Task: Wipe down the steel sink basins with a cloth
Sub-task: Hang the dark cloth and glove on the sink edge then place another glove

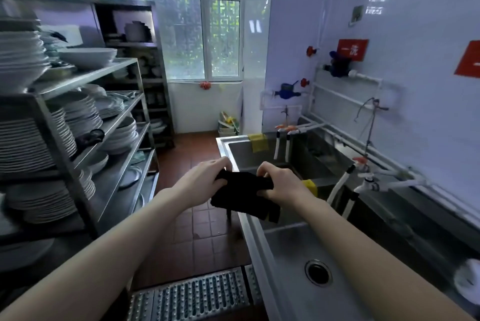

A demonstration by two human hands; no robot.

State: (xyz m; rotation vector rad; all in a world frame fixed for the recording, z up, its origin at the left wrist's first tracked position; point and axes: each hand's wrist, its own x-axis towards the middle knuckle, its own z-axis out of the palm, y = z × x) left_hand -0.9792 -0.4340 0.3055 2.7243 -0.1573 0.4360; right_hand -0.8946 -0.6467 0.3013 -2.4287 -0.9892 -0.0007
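Note:
A black cloth hangs in the air between both my hands, above the front rim of the steel sink unit. My left hand grips the cloth's left end. My right hand grips its right end, fingers curled over the top. The near basin lies below and to the right, with a round drain in its floor. A middle basin sits under my right hand, mostly hidden. The far basin is beyond it.
Steel racks stacked with white plates and bowls line the left side. Red floor tiles run between rack and sink, with a metal floor grate near me. Yellow cloths hang on the basin dividers. Taps and white pipes stand along the right wall.

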